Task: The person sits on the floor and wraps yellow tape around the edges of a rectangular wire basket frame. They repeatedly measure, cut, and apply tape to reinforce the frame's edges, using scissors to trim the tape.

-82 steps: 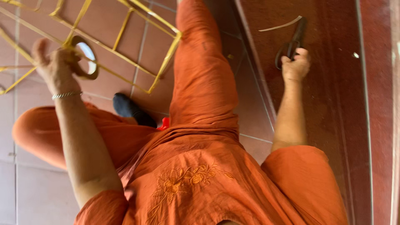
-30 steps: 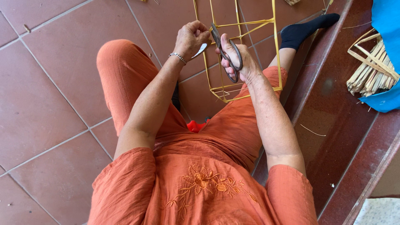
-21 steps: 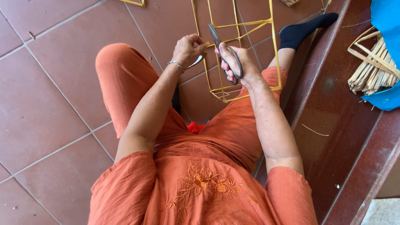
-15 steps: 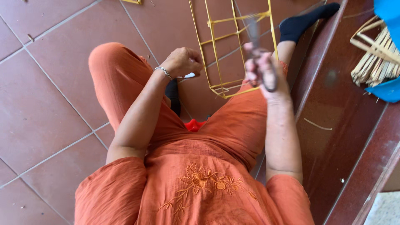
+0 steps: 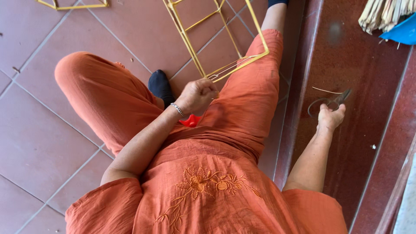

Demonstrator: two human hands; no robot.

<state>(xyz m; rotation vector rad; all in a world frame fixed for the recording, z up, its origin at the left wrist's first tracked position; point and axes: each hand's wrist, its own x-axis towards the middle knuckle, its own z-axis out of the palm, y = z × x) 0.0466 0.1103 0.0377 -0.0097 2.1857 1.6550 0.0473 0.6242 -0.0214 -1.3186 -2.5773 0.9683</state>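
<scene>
Two surfaces divide the view: a tiled floor (image 5: 39,143) across the left and centre, and a dark red polished step (image 5: 346,143) along the right. An orange-clad seated figure fills the lower centre, one knee bent at left, the other leg stretched toward the upper centre, so that the lap forms a working support. A yellow rod frame (image 5: 216,39) is laid from the upper centre down to the thigh, its near corner brought within reach. A second yellow frame (image 5: 71,5) is seen only in part at the upper left edge, well apart. A bundle of pale strips (image 5: 383,13) on a blue sheet (image 5: 403,32) is kept at the upper right, beside the step.

The left hand (image 5: 198,95), at centre, is closed into a fist at the near corner of the frame, apparently pinching a thin strand there; what exactly is held cannot be told. The right hand (image 5: 331,117), at mid right, rests on the step with fingers loosely curled, touching the handle loops of the scissors (image 5: 329,103), which lie flat on the step; whether they are gripped cannot be told. A small red object (image 5: 190,121) is lodged in the lap below the left hand.
</scene>
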